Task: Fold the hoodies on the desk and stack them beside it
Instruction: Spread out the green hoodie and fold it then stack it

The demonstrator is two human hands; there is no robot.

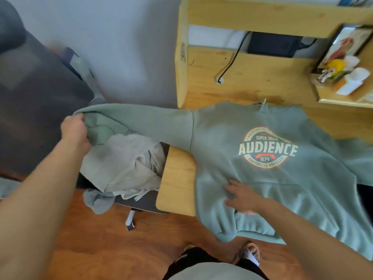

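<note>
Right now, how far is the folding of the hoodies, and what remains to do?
Nothing looks finished: no folded stack is visible. In hand is the green hoodie, spread chest-up on the desk. The left hand grips its sleeve end, stretched out past the desk edge, while the right hand lies flat on its front. Still left: this fold, and the crumpled grey garments on the chair beside the desk.

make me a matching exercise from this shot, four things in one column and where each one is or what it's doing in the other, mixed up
Things:
1. left hand
2. right hand
3. green hoodie
4. pale grey hoodie

Places or states:
A. heaped on the chair beside the desk
B. spread front up on the desk
C. grips the cuff of the stretched-out sleeve
D. lies flat on the pocket area, fingers spread

Pairs: 1-C, 2-D, 3-B, 4-A
</note>
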